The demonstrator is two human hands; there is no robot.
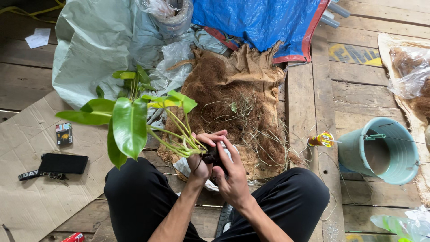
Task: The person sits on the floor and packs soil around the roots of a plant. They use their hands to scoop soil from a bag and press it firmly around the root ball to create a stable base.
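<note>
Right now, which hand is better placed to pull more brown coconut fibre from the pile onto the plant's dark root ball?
Probably the right hand: it only rests over the dark root ball, while the left hand grips the green-leaved plant at its stems, beside the brown fibre pile.

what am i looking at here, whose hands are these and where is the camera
There is no machine here. One camera sits on a person's head and looks down, so you see that person's own arms, and legs in black trousers, from above. The person sits on a wooden plank floor.

Both hands meet at the base of a green leafy plant. The left hand grips the bunched stems, and the right hand wraps around the dark root ball beside it.

Just beyond the hands lies a heap of brown coconut fibre on sacking. To the right are a teal bucket and a small spool of wire. To the left, on flattened cardboard, lie a black phone and a small box. A blue tarp and grey plastic sheeting lie further back.
</note>
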